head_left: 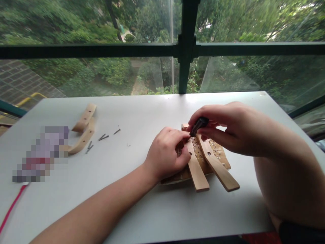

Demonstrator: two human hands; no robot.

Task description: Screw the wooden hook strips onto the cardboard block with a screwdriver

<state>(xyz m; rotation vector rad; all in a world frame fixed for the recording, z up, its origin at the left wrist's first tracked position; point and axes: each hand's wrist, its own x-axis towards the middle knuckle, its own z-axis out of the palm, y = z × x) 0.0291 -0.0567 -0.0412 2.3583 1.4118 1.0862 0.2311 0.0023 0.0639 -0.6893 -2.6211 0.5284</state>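
My right hand (pixel 228 127) is closed around the black handle of a screwdriver (pixel 199 126), tilted down toward the left wooden leg (pixel 199 174). My left hand (pixel 164 152) grips that bent leg from its left side, its index fingertip close to the screwdriver's lower end; any screw there is hidden. Beside it lies the right wooden leg (pixel 224 174), with a screw sunk in its bend. Both legs rest across a brown board (pixel 223 159) strewn with pale chips, and their flat ends stick out past its near edge.
Two more bent wooden legs (pixel 82 140) lie at the left of the white table (pixel 137 217). Several loose screws (pixel 103 137) are scattered near them. A blurred-out object (pixel 42 152) with a red cord (pixel 12 206) lies farther left. Windows with a dark frame (pixel 188 47) stand behind the table.
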